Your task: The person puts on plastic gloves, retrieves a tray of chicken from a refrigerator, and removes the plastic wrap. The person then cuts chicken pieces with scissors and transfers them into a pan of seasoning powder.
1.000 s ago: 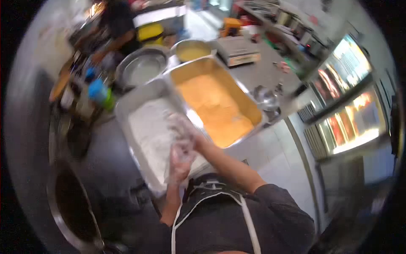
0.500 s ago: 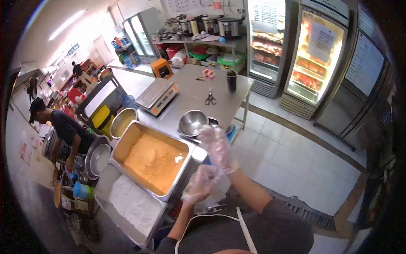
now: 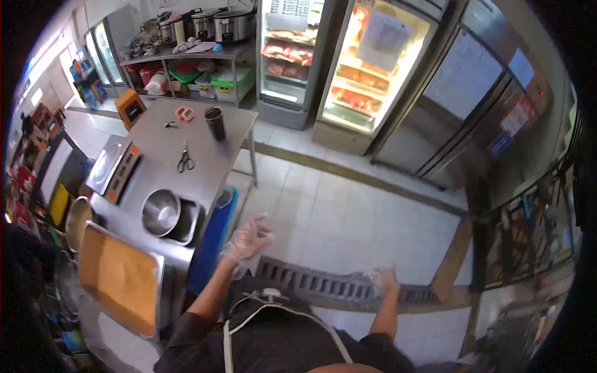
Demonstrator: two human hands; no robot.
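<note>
Left hand [image 3: 250, 239]: is hovering beside the worktop [image 3: 168, 133], clad in a clear plastic glove [image 3: 235, 252]; its bent fingers are standing moderately apart, gripping nothing.
Right hand [image 3: 386, 281]: is reaching out above the floor grate [image 3: 311, 278], well apart from the left hand; blur is hiding how widely its fingers are spreading.
Mixing bowl [image 3: 161, 212]: is sitting near the worktop's edge, the left hand hanging beyond that edge; it is partly masking a small rectangular steel pan [image 3: 191, 221].
Deep steel pan [image 3: 160, 286]: is lying at lower left, holding orange powder [image 3: 121, 280].
Blue tray [image 3: 214, 242]: is showing below the worktop's edge, near the left hand.
Tools: scissors [image 3: 186, 162] are lying mid-worktop; a digital scale [image 3: 112, 165] is standing at the far left edge; a dark tumbler [image 3: 215, 123] is standing toward the back.
Background: two glass-fronted refrigerators [image 3: 367, 74] are glowing beyond the tiled floor [image 3: 348, 211]; large cookers [image 3: 233, 28] are lining a steel shelf unit [image 3: 205, 56].
</note>
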